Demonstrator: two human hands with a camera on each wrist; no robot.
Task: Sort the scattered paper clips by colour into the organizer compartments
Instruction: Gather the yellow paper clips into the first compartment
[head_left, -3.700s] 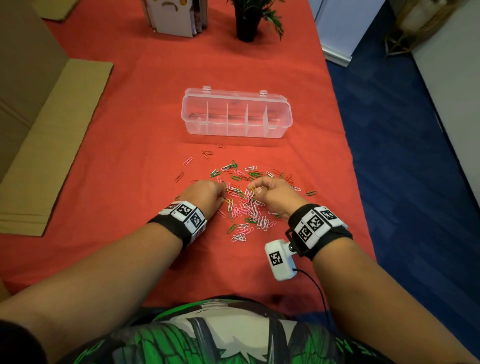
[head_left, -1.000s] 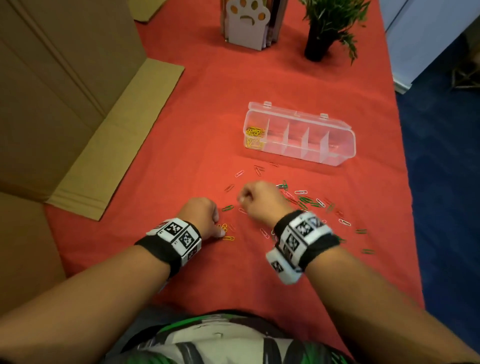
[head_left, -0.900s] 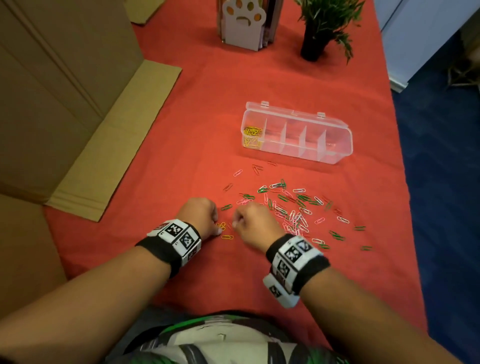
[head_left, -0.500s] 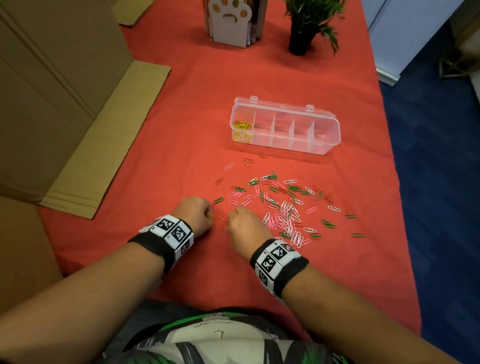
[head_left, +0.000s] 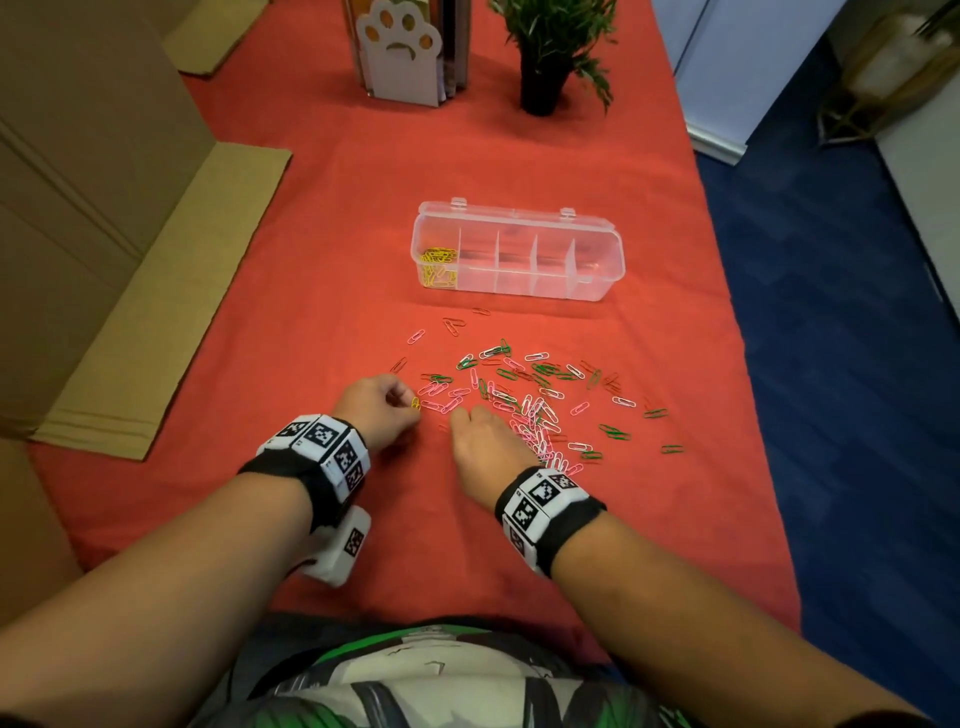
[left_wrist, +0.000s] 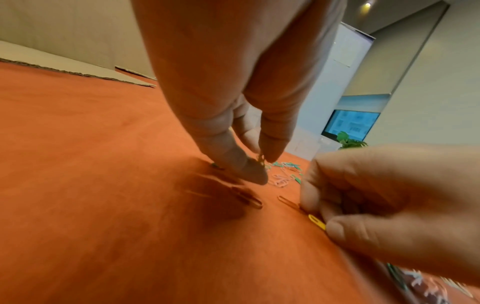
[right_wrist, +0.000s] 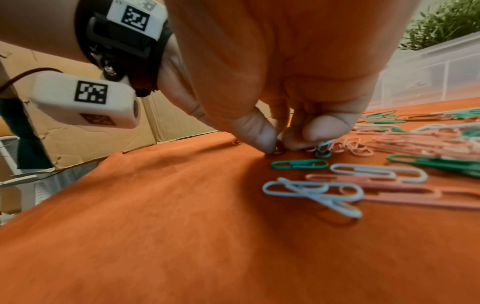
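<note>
1. Head view: a table under a red cloth (head_left: 322, 270) was seen, with a clear organizer (head_left: 519, 254) lying far from the hands, its lid open.
2. Yellow clips (head_left: 439, 265) were held in the organizer's leftmost compartment; nothing could be made out in the other compartments.
3. Loose clips (head_left: 524, 400) in pink, green, white and red were scattered on the cloth between the organizer and the hands, mostly to the right.
4. The left hand (head_left: 371, 415) was placed at the left edge of the scatter, fingers curled, with a yellow clip (head_left: 415, 404) pinched at its fingertips.
5. In the left wrist view, thumb and forefinger were seen closed on yellow clips (left_wrist: 260, 159), just above the cloth.
6. The right hand (head_left: 485, 447) was set just to the right of the left hand, knuckles up.
7. In the right wrist view, its thumb and forefinger were seen pinched on a small yellow clip (right_wrist: 276, 151) against the cloth.
8. A green clip (right_wrist: 298, 164) and white clips (right_wrist: 311, 191) lay just beside that pinch, nearer the camera.
9. Cardboard (head_left: 171, 291) lay flat at the left, and a plant (head_left: 545, 47) and a paw-print holder (head_left: 400, 49) stood at the far end.
</note>
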